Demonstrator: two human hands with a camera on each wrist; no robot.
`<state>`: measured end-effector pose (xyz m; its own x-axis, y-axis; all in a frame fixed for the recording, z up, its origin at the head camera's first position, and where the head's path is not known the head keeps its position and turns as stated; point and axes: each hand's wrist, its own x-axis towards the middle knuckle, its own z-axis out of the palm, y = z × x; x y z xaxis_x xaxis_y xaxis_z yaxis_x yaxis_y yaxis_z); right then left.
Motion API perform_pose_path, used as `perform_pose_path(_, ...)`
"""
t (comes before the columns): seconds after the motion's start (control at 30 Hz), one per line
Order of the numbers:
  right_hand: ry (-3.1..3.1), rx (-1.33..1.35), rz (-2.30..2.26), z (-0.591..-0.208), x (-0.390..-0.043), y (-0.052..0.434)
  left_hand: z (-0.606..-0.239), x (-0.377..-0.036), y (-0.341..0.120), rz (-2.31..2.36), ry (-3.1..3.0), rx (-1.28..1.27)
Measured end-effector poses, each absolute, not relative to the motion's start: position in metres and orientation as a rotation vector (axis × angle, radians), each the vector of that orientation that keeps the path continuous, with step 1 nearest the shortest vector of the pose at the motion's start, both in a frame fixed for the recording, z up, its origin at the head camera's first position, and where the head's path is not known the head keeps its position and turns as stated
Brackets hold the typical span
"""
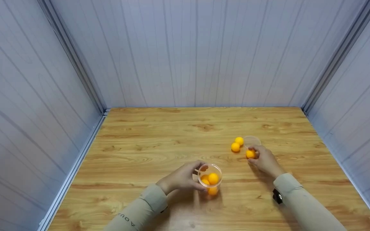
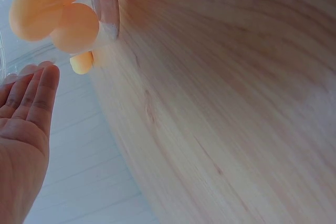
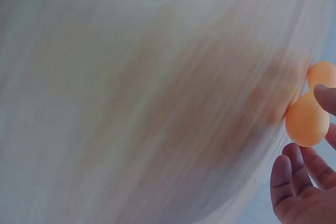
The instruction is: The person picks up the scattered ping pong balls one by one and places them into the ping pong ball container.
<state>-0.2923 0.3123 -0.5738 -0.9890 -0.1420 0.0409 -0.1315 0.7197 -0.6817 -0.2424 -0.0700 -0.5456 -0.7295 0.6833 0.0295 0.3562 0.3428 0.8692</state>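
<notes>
My left hand [image 1: 185,177] holds a clear plastic cup [image 1: 219,177], fingers on its far side and thumb on the near side. Inside the cup lie several orange ping-pong balls [image 1: 213,178]; the left wrist view shows these balls [image 2: 75,28] through the clear wall. To the right, my right hand [image 1: 265,160] pinches another orange ping-pong ball [image 1: 250,154] between thumb and fingers, close over the table. In the right wrist view the thumb lies against that ball [image 3: 307,121], with the fingers [image 3: 282,177] on its other side.
Two more orange balls [image 1: 235,147] sit together just left of the right hand. Beside them a flat, clear round disc like a lid [image 1: 251,140] lies on the wooden table [image 1: 146,138]. Pale panel walls [image 1: 185,54] enclose the back and both sides.
</notes>
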Motion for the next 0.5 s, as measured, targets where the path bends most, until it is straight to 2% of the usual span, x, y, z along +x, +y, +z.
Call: perform_pose_path(0.5,2.918,-0.220,-1.166,-0.5742,-0.2930,0.3096,-0.5457,-0.2431,-0.0708,1.332,2.268,0.920)
